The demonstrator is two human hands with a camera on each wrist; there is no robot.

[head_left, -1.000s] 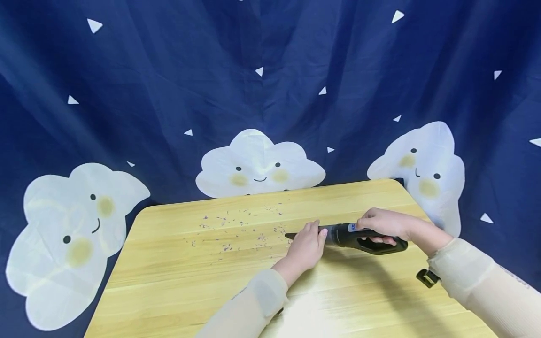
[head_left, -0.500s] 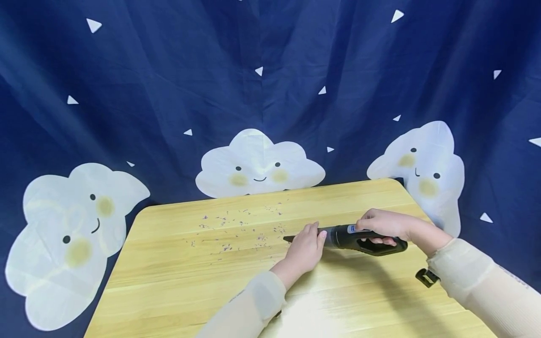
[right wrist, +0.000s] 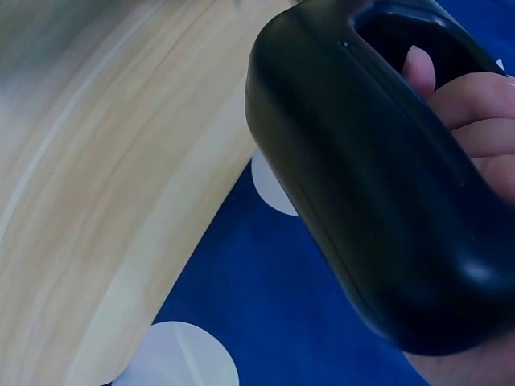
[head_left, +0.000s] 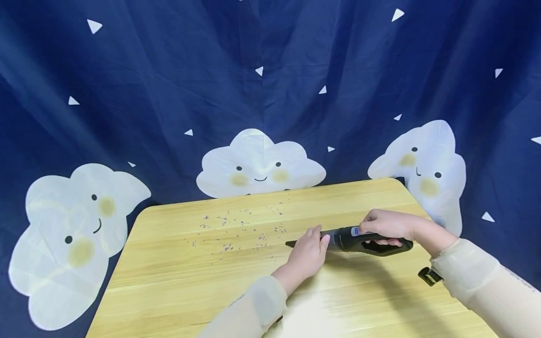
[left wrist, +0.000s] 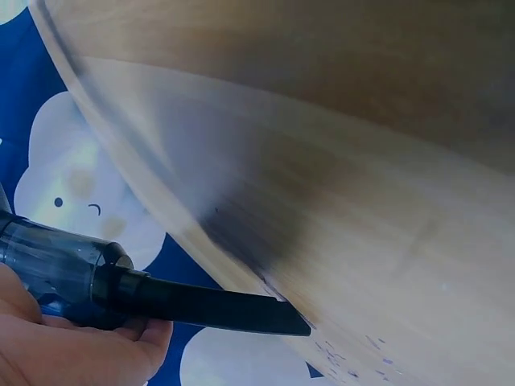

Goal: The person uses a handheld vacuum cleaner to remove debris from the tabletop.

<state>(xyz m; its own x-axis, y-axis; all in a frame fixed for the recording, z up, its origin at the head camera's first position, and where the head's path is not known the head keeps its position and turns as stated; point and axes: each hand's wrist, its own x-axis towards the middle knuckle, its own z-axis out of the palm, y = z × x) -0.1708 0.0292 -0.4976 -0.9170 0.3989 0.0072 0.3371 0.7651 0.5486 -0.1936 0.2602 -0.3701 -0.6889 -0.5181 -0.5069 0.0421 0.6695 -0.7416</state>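
Vacuum handle (right wrist: 370, 185) in curled right hand (head_left: 389, 224)

Wears cream left sleeve (head_left: 243, 314) with wide pale cuff (head_left: 267, 300) and tiny dark lettering (head_left: 236, 300); wears matching right sleeve (head_left: 498, 291), finely ribbed, with smudged dark marking (head_left: 522, 280) and black squarish fitting (head_left: 428, 277) beside right cuff (head_left: 464, 264). Leaves left hand (head_left: 307, 252) and right hand (head_left: 393, 225) bare.
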